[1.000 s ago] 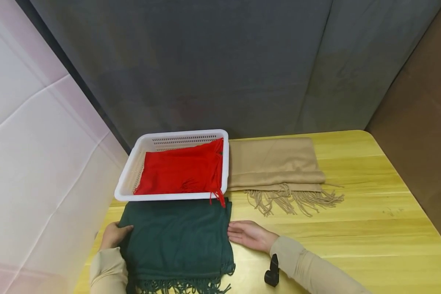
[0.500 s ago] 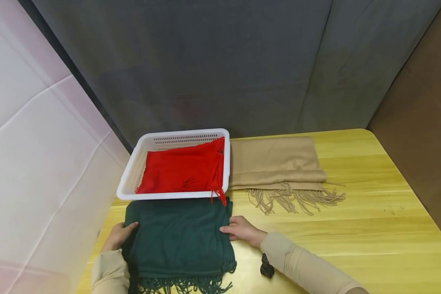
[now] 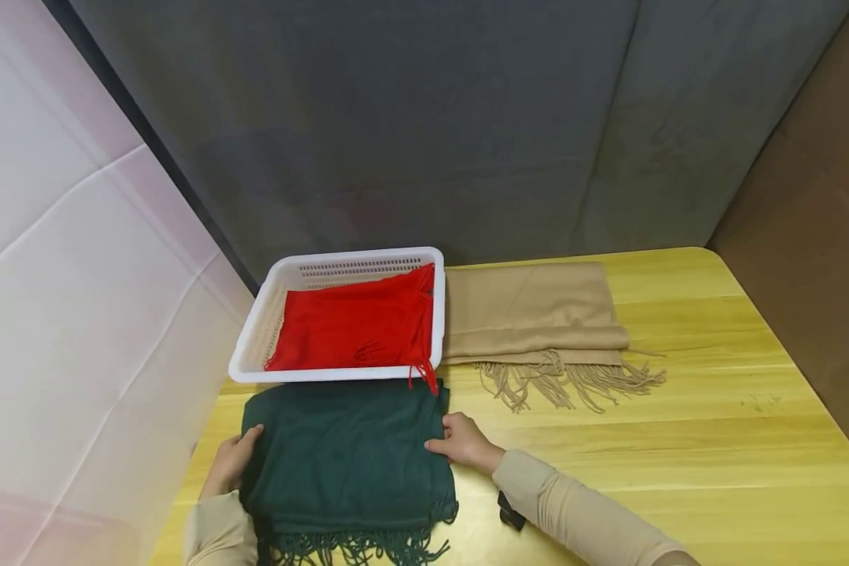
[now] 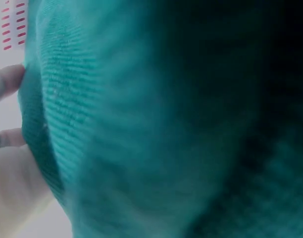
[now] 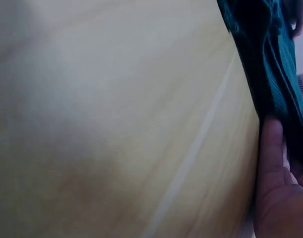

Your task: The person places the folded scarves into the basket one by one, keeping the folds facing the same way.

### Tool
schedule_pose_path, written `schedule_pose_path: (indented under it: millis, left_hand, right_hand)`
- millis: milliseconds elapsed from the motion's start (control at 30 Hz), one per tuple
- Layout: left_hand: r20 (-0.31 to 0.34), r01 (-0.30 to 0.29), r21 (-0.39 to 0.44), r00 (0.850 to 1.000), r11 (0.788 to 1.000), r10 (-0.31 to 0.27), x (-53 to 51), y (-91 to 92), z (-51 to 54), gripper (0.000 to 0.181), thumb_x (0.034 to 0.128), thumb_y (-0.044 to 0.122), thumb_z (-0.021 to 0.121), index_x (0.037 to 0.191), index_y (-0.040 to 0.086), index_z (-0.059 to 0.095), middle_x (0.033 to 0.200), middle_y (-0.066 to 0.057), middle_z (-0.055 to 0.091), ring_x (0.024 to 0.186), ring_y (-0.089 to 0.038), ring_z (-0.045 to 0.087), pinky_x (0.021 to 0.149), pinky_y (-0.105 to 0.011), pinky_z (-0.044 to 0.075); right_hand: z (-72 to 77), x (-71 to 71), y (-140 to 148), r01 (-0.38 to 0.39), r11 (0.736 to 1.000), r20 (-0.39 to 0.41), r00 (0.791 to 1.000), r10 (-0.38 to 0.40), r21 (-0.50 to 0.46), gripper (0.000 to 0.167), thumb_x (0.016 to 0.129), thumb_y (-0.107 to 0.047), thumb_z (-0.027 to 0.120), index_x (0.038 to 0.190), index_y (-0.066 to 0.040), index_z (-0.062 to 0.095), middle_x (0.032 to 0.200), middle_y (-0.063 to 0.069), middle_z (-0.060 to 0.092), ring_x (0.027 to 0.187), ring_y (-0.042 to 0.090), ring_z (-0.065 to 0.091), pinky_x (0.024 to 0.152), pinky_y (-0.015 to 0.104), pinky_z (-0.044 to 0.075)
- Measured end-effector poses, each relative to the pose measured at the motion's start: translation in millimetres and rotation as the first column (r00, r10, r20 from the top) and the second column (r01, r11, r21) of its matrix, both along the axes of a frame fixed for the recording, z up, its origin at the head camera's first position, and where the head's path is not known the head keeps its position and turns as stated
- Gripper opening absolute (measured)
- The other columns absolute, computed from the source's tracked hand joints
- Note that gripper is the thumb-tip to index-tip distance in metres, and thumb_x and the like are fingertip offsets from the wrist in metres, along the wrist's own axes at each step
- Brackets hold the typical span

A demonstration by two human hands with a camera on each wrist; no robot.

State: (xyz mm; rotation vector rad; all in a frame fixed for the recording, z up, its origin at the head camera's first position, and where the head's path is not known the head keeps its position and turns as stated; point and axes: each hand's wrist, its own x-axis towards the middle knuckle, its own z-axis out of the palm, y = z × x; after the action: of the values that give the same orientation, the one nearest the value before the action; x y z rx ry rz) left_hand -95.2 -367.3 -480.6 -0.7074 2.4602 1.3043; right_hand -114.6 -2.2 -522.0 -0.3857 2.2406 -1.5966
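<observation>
A folded dark green scarf (image 3: 347, 456) with a fringe along its near side lies in front of the basket. My left hand (image 3: 233, 460) grips its left edge, thumb on top and fingers out of sight beneath. At the opposite edge my right hand (image 3: 467, 442) pinches the layers, thumb above. In the left wrist view the green cloth (image 4: 117, 119) fills most of the picture, with part of the hand (image 4: 13, 163) at the left. The right wrist view catches fingers of the right hand (image 5: 277, 183) against the scarf's layered edge (image 5: 273, 64).
A white plastic basket (image 3: 251, 338) holds a folded red scarf (image 3: 357, 322), its fringe hanging over the front rim. Right of it lies a folded beige scarf (image 3: 531, 310) with fringe. The wooden table (image 3: 665, 456) extends right; a pale wall (image 3: 85, 314) borders the left.
The right hand has gone from lying flat-fingered beside the green scarf to pinching its right edge. My left hand keeps its hold, and the scarf's left side has bunched slightly.
</observation>
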Motion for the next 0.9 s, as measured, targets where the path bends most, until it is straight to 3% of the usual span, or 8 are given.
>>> schedule_pose_path:
  millis: [133,233,367,433,567,600,900]
  left_hand:
    - [-0.014,-0.049,0.069,0.999,0.996,0.05,2.8,-3.1,-1.9,0.072,0.0893,0.047,0.031,0.117,-0.02,0.032,0.116,-0.035,0.033,0.097,-0.04,0.043,0.081,-0.048,0.04]
    - [-0.012,-0.089,0.063,0.996,0.994,0.09,5.9,-7.3,-3.4,0.056,0.0887,0.042,0.036,0.096,-0.013,0.042,0.092,-0.026,0.045,0.071,-0.026,0.05,0.062,-0.034,0.045]
    - [-0.017,-0.102,0.013,0.995,0.995,0.103,10.2,-10.6,-3.8,0.031,0.0863,0.031,0.041,0.075,0.003,0.039,0.062,-0.005,0.039,0.039,-0.008,0.035,0.037,-0.023,0.034]
    - [-0.038,-0.093,0.005,0.995,0.996,0.094,11.8,-9.2,-3.0,0.027,0.0855,0.026,0.043,0.074,0.001,0.04,0.059,-0.004,0.04,0.037,-0.007,0.035,0.036,-0.023,0.035]
    - [-0.088,-0.082,0.03,0.993,0.996,0.084,14.2,-1.7,-1.0,0.026,0.0849,0.017,0.047,0.078,-0.008,0.045,0.07,-0.012,0.048,0.052,-0.013,0.048,0.048,-0.03,0.045]
    - [-0.097,-0.078,0.039,0.992,0.996,0.081,14.8,0.2,-0.7,0.026,0.0848,0.016,0.047,0.08,-0.01,0.046,0.073,-0.013,0.049,0.057,-0.015,0.05,0.052,-0.033,0.047]
    - [-0.102,-0.016,0.096,0.994,0.995,0.025,19.3,16.5,-7.9,0.027,0.085,0.009,0.054,0.094,-0.015,0.049,0.079,-0.009,0.058,0.062,-0.013,0.054,0.057,-0.032,0.048]
  right_hand:
    - [-1.1,-1.1,1.1,0.002,1.0,-0.033,0.999,-0.001,0.028,0.02,0.076,-0.006,0.064,0.062,-0.005,0.049,0.044,-0.008,0.04,0.037,0.002,0.037,0.04,0.018,0.033]
    - [-1.9,-1.1,3.6,-0.004,1.0,-0.036,0.999,0.005,0.024,0.014,0.075,-0.006,0.063,0.065,-0.002,0.054,0.047,-0.007,0.043,0.042,0.003,0.038,0.042,0.019,0.034]
    - [-3.7,0.5,10.9,-0.032,0.999,-0.084,0.996,0.029,-0.031,0.018,0.077,-0.012,0.063,0.062,-0.006,0.054,0.045,-0.007,0.044,0.038,0.003,0.04,0.04,0.021,0.037]
    - [-3.7,1.4,15.1,-0.043,0.998,-0.091,0.995,0.04,-0.041,0.023,0.077,-0.014,0.064,0.059,-0.008,0.051,0.043,-0.007,0.043,0.036,0.003,0.039,0.038,0.022,0.037]
    - [-4.7,2.6,23.0,-0.05,0.999,-0.099,0.994,0.048,-0.017,0.026,0.077,-0.012,0.064,0.058,-0.009,0.047,0.042,-0.009,0.038,0.035,0.003,0.036,0.038,0.021,0.034]
    - [-3.6,3.1,24.5,-0.038,0.999,-0.067,0.997,0.038,0.002,0.025,0.076,-0.008,0.064,0.058,-0.007,0.047,0.042,-0.008,0.038,0.036,0.004,0.036,0.039,0.022,0.034]
    - [3.8,10.3,53.7,-0.011,0.997,-0.055,0.998,0.015,0.079,0.033,0.078,-0.007,0.065,0.056,-0.011,0.04,0.042,-0.008,0.031,0.036,0.005,0.029,0.041,0.019,0.029]
